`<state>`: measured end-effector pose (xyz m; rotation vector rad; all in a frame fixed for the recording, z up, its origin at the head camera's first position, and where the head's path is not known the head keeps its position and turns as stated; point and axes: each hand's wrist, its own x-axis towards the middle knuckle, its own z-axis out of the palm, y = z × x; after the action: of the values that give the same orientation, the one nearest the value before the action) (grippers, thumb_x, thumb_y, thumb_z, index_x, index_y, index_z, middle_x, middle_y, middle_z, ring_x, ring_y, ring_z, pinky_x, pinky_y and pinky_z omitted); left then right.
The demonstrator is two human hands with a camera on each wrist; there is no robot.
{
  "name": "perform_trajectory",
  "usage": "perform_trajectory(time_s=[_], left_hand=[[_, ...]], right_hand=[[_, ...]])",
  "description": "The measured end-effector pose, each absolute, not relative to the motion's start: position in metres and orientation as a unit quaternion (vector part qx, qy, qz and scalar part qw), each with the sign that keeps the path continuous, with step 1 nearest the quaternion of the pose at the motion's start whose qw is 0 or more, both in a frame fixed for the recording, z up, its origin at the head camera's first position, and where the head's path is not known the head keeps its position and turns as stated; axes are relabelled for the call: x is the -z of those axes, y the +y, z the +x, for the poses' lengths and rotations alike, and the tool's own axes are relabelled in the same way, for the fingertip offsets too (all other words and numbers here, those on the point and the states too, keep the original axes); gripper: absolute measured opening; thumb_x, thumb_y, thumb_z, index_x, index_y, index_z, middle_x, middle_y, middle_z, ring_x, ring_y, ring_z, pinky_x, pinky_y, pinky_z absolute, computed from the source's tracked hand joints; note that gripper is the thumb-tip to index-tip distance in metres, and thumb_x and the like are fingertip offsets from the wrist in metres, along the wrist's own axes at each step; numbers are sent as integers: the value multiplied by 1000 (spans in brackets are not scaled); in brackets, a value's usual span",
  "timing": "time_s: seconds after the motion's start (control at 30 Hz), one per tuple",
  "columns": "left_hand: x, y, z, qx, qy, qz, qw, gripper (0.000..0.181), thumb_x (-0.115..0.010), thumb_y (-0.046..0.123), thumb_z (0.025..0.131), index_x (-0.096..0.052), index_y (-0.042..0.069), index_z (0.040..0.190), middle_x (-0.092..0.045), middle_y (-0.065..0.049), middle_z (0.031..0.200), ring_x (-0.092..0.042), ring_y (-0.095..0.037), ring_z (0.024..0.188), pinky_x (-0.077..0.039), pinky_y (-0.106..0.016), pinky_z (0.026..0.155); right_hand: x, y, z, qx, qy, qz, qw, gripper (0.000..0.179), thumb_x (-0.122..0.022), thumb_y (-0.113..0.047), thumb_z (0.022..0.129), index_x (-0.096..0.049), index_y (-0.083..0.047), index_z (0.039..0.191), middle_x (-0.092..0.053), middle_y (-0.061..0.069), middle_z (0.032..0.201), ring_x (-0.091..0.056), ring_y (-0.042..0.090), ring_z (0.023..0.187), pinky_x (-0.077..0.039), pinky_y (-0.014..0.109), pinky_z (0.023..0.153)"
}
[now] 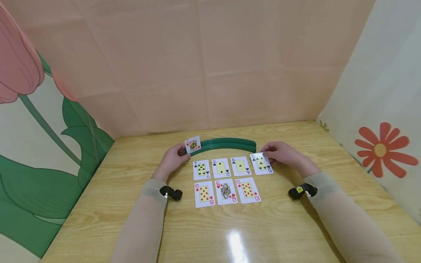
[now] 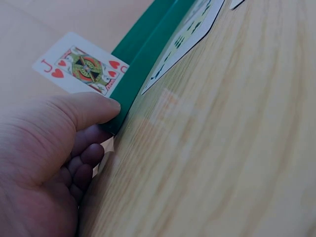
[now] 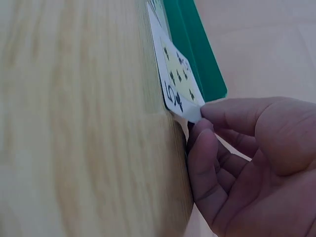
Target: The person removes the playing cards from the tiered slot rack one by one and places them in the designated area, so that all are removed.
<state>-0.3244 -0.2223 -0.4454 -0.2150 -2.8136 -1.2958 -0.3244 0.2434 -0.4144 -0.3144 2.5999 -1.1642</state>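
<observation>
A curved green card holder (image 1: 227,143) stands toward the back of the table, with the jack of hearts (image 1: 193,145) upright in its left end. My left hand (image 1: 171,160) grips that end between thumb and fingers, just below the jack (image 2: 84,66). On the right, my right hand (image 1: 283,155) pinches a corner of the five of clubs (image 1: 261,163). That corner is bent up in the right wrist view, where the five (image 3: 177,74) lies close to the table beside the holder (image 3: 200,54).
Beside the five lie the seven of clubs (image 1: 201,170), two of spades (image 1: 220,168) and ace of clubs (image 1: 240,166). A nearer row has the eight of diamonds (image 1: 204,194), queen of hearts (image 1: 226,191) and ten of diamonds (image 1: 247,190). Walls border the wooden table (image 1: 131,153).
</observation>
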Motion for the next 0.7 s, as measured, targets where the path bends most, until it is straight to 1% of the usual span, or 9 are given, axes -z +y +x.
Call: perform_trajectory(time_s=[0.23,0.43,0.7], left_hand=[[446,-222,-326,419,-906,-67,16,32,-78,21,105,-69,7,133,-71,-11,124,-63,-29,114,-52,-49,104],[446,-222,-328,419,-906,-64,12,31,-79,22,105,-69,9,132,-70,-10,123,-63,-28,113,-52,-48,103],[446,-223,-328,416,-907,-66,11,32,-78,22,106,-69,8,133,-71,-11,124,-64,-28,114,-52,-50,104]], right_hand=[[415,239,-322,390,906,-102,130,28,-63,-19,113,-69,-2,135,-68,16,120,-62,26,95,-54,35,79],[416,238,-323,384,909,-100,124,25,-63,-17,113,-70,-2,132,-67,15,114,-61,25,90,-53,35,75],[418,236,-323,360,920,-103,114,23,-64,-16,112,-71,-3,130,-67,14,110,-62,25,87,-54,35,74]])
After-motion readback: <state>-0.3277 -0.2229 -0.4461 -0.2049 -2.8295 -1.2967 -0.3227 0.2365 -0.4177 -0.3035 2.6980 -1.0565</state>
